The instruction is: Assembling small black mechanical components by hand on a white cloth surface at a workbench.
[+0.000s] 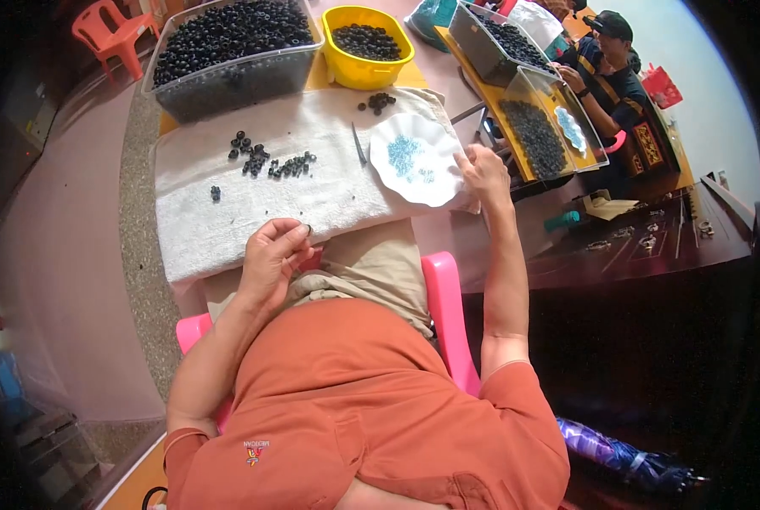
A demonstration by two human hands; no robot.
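My left hand (276, 255) is near the front edge of a white towel (193, 212), its thumb and forefinger pinching a small black ring (307, 229). On the right, my right hand (485, 174) has its fingers bent at the rim of a white scalloped plate (435, 189), with a fingertip over the edge. Small pale-blue pieces (405, 156) lie on that plate. To its left rests a thin dark pointed tool (358, 143), perhaps tweezers. Several loose black rings (255, 160) are spread in groups on the towel, and a small pile (380, 102) sits above the plate.
Behind the towel stand a clear bin (235, 85) and a yellow tub (367, 68), both holding black rings. At the right are more bins (533, 136) and a person (605, 72) at another table. My pink chair (448, 314) has armrests on both sides.
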